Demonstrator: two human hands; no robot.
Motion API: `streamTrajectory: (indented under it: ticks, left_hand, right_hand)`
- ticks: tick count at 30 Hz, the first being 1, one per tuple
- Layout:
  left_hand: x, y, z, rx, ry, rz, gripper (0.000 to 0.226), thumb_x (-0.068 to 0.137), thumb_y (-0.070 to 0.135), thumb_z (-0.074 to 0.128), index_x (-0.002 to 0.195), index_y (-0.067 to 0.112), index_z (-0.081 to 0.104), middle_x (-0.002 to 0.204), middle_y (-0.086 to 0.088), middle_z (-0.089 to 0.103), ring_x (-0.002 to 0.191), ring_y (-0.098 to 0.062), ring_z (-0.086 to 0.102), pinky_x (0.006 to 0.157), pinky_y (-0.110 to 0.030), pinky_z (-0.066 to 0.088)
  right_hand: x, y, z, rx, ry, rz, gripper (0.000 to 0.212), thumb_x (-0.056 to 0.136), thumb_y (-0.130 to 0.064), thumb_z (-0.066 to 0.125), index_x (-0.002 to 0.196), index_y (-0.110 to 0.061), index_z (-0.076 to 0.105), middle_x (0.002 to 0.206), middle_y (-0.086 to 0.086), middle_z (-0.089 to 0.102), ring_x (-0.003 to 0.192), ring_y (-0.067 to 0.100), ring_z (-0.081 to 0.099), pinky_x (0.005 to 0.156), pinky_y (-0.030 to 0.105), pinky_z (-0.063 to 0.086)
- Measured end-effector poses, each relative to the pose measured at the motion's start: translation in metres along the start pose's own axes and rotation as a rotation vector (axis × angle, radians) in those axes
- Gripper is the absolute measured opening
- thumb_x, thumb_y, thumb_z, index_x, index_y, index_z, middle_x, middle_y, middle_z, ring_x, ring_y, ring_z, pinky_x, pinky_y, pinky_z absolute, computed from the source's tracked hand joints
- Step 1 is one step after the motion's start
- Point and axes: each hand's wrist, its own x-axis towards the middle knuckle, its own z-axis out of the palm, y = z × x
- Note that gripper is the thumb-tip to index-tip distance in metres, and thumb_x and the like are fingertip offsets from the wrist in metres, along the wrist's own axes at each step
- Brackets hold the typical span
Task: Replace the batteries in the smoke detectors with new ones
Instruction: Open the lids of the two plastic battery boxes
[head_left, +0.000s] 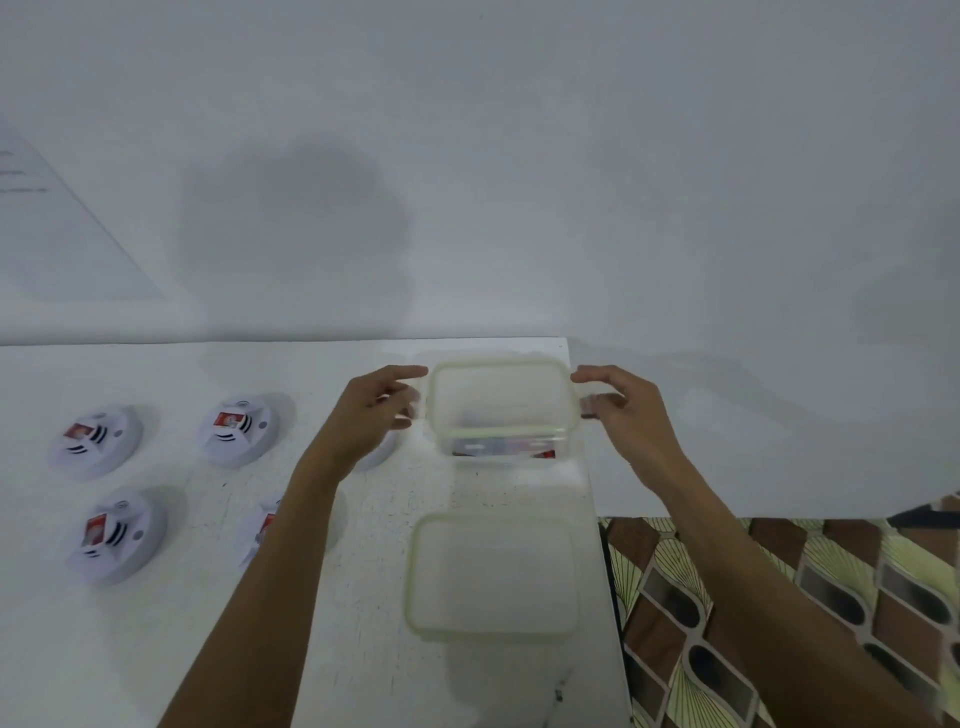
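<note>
Several white smoke detectors lie on the white table (156, 649), each showing a red battery: one at the far left (96, 441), one beside it (239, 428), one nearer (117, 535). My left forearm partly hides another (260, 530). A clear plastic container (501, 447) stands at the table's far right corner with red-labelled batteries (543, 453) blurred inside. Its green-rimmed lid (501, 395) sits tilted on top. My left hand (374, 410) pinches the lid's left clip and my right hand (623, 415) pinches the right clip.
A second clear green-rimmed container or lid (493, 577) lies closer to me on the table. The table's right edge runs just past both containers, with a patterned brown and yellow floor (779, 623) below. A plain white wall stands behind.
</note>
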Motion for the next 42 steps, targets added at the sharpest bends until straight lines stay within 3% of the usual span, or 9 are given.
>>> streamTrajectory:
  ticks: [3, 8, 11, 15, 23, 27, 29, 34, 42]
  left_hand:
    - [0.004, 0.011, -0.008, -0.072, 0.005, 0.05, 0.045, 0.091, -0.008, 0.04, 0.122, 0.017, 0.063, 0.097, -0.004, 0.065, 0.092, -0.014, 0.061, 0.086, -0.028, 0.052]
    - [0.029, 0.02, -0.008, 0.074, 0.091, 0.152, 0.024, 0.096, 0.018, 0.054, 0.116, 0.011, 0.066, 0.085, 0.001, 0.066, 0.081, -0.011, 0.059, 0.084, -0.03, 0.051]
    - [0.052, 0.018, -0.003, 0.149, 0.152, 0.144, 0.032, 0.098, 0.036, 0.05, 0.095, 0.009, 0.068, 0.069, 0.007, 0.054, 0.067, -0.012, 0.056, 0.076, -0.041, 0.055]
    - [0.077, 0.011, 0.01, 0.075, 0.184, 0.061, 0.026, 0.096, 0.03, 0.054, 0.114, 0.015, 0.067, 0.096, -0.003, 0.066, 0.084, -0.016, 0.066, 0.071, -0.036, 0.06]
    - [0.115, -0.023, 0.028, 0.266, 0.108, 0.005, 0.04, 0.094, 0.011, 0.052, 0.134, 0.017, 0.049, 0.084, -0.005, 0.067, 0.079, -0.024, 0.065, 0.073, -0.037, 0.058]
    - [0.124, -0.042, 0.032, 0.43, 0.034, -0.035, 0.042, 0.094, 0.011, 0.05, 0.135, 0.019, 0.049, 0.096, -0.008, 0.067, 0.083, -0.023, 0.062, 0.074, -0.033, 0.054]
    - [0.126, -0.047, 0.035, 0.501, 0.033, -0.039, 0.043, 0.094, 0.012, 0.05, 0.137, 0.018, 0.048, 0.101, -0.009, 0.066, 0.087, -0.022, 0.06, 0.078, -0.031, 0.051]
    - [0.127, -0.05, 0.033, 0.729, 0.026, -0.039, 0.046, 0.094, 0.023, 0.053, 0.139, 0.016, 0.044, 0.132, -0.011, 0.051, 0.115, -0.027, 0.053, 0.1, -0.04, 0.041]
    - [0.027, -0.023, 0.022, 0.537, 0.181, 0.261, 0.029, 0.091, 0.019, 0.062, 0.12, 0.015, 0.062, 0.113, 0.0, 0.061, 0.085, -0.007, 0.061, 0.074, -0.021, 0.053]
  right_hand:
    - [0.007, -0.014, -0.01, 0.061, -0.035, -0.104, 0.038, 0.09, 0.009, 0.055, 0.108, -0.022, 0.07, 0.115, -0.007, 0.069, 0.095, 0.01, 0.068, 0.091, 0.042, 0.052]
    - [0.032, -0.023, -0.015, 0.011, 0.003, -0.233, 0.032, 0.093, -0.009, 0.062, 0.122, -0.022, 0.066, 0.108, -0.004, 0.071, 0.101, 0.013, 0.065, 0.096, 0.031, 0.052]
    - [0.051, -0.024, -0.008, -0.119, 0.108, -0.301, 0.031, 0.096, -0.015, 0.057, 0.124, -0.027, 0.063, 0.093, -0.004, 0.072, 0.085, 0.012, 0.066, 0.084, 0.023, 0.052]
    - [0.076, -0.013, 0.001, -0.173, 0.093, -0.339, 0.041, 0.095, -0.007, 0.051, 0.13, -0.026, 0.058, 0.082, -0.001, 0.072, 0.075, 0.028, 0.064, 0.07, 0.033, 0.053]
    - [0.12, 0.02, 0.022, -0.467, 0.116, -0.183, 0.027, 0.098, -0.011, 0.051, 0.121, -0.014, 0.065, 0.08, 0.013, 0.073, 0.073, 0.024, 0.069, 0.06, 0.0, 0.041]
    - [0.124, 0.038, 0.032, -0.523, 0.065, -0.094, 0.026, 0.097, -0.008, 0.051, 0.119, -0.011, 0.066, 0.072, 0.009, 0.068, 0.06, 0.019, 0.064, 0.069, 0.024, 0.054]
    - [0.123, 0.043, 0.036, -0.549, 0.052, -0.071, 0.027, 0.096, -0.005, 0.051, 0.118, -0.008, 0.066, 0.064, 0.001, 0.059, 0.051, 0.009, 0.053, 0.067, 0.023, 0.048]
    - [0.114, 0.045, 0.039, -0.539, 0.116, -0.087, 0.025, 0.095, -0.005, 0.053, 0.116, -0.005, 0.066, 0.092, 0.011, 0.068, 0.071, 0.013, 0.056, 0.08, 0.027, 0.05]
    - [0.025, 0.025, 0.008, -0.333, 0.229, -0.195, 0.021, 0.096, -0.008, 0.054, 0.11, -0.014, 0.069, 0.088, 0.002, 0.07, 0.076, 0.01, 0.063, 0.07, 0.008, 0.046]
